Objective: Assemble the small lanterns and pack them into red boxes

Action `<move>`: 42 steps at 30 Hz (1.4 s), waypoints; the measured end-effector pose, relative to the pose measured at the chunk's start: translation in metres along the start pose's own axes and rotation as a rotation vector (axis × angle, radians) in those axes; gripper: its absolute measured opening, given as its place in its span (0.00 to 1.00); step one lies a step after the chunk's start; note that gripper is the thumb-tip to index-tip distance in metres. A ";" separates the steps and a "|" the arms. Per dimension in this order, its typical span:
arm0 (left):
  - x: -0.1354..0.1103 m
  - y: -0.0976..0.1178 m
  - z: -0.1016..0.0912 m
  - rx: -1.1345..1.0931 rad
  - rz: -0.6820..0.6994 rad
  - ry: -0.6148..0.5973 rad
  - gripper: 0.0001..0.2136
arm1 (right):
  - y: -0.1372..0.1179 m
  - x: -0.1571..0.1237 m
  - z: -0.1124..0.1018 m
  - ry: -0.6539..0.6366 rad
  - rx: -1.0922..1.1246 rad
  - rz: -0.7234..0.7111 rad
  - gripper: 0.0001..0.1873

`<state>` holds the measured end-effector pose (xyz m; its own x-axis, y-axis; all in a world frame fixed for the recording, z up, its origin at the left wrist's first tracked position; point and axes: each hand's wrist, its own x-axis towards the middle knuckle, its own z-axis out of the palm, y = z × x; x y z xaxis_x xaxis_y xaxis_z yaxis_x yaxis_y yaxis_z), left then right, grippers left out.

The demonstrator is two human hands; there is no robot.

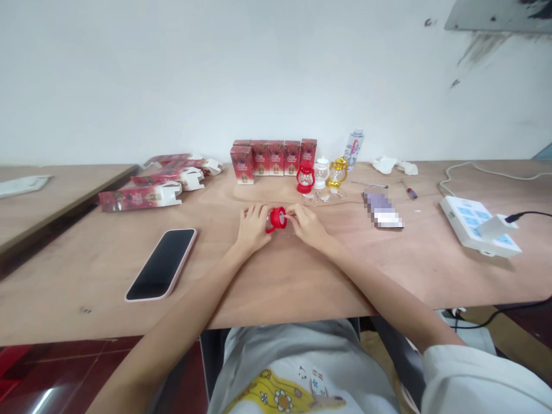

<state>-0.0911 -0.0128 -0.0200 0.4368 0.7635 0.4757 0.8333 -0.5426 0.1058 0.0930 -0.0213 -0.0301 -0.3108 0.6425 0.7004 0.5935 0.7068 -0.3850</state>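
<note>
Both hands meet at the middle of the wooden table (pixel 276 282) around a small red toy lantern (pixel 278 218) lying on its side. My left hand (pixel 254 227) curls round its left end, fingers closed on it. My right hand (pixel 307 223) pinches the lantern's right side with thumb and fingertips. Behind the hands stand three little lanterns in a row: a red one (pixel 305 178), a white one (pixel 321 172) and a gold one (pixel 337 172). A few small clear parts (pixel 321 198) lie in front of them.
A row of red boxes (pixel 272 158) stands at the back; flattened red boxes (pixel 149 190) lie at the left. A black phone (pixel 163 263) lies face up at left. A white power strip (pixel 476 224), a screwdriver (pixel 409 191), a water bottle (pixel 353 148) are at right.
</note>
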 end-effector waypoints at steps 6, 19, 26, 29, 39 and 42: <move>-0.001 0.000 0.001 0.024 0.016 0.025 0.23 | -0.003 0.000 0.000 0.043 0.041 0.091 0.09; 0.000 0.003 0.000 0.032 -0.005 0.044 0.23 | -0.011 -0.001 0.000 0.095 0.216 0.276 0.05; 0.000 0.003 -0.001 0.010 -0.016 0.045 0.24 | -0.013 -0.001 -0.002 0.098 0.220 0.269 0.06; -0.001 0.003 -0.002 0.017 0.004 0.051 0.25 | -0.013 -0.002 0.000 0.112 0.221 0.291 0.06; -0.002 0.000 -0.001 0.048 0.047 0.067 0.24 | -0.010 -0.004 0.002 0.099 0.182 0.193 0.06; -0.003 -0.002 0.000 0.059 0.068 0.075 0.23 | -0.007 -0.005 0.002 0.099 0.180 0.153 0.07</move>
<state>-0.0938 -0.0142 -0.0218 0.4682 0.6958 0.5447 0.8220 -0.5691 0.0204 0.0885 -0.0291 -0.0320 -0.1481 0.7202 0.6778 0.4840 0.6505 -0.5854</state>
